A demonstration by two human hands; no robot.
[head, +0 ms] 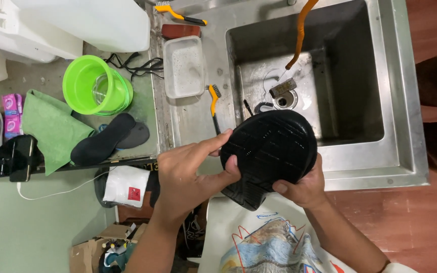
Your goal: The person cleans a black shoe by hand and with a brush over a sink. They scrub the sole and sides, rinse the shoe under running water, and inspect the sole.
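Steel sink [400, 101]: basin wet, thin stream falling from the orange hose [299, 35] near the drain. Black shoe [269, 151], sole up, held over the sink's front rim between left hand [185, 174] and right hand [302, 187], each grip closed on its edge; sole looks dark and clean, so scrubbing appears largely done. Unused on the surface: soapy tray [183, 65], yellow-handled brush [213, 103]; two insoles [110, 139] lie apart.

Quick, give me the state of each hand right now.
Left hand: closed on the near edge of the black shoe, thumb pressed on its sole.
Right hand: closed around the shoe from underneath, over the sink rim.
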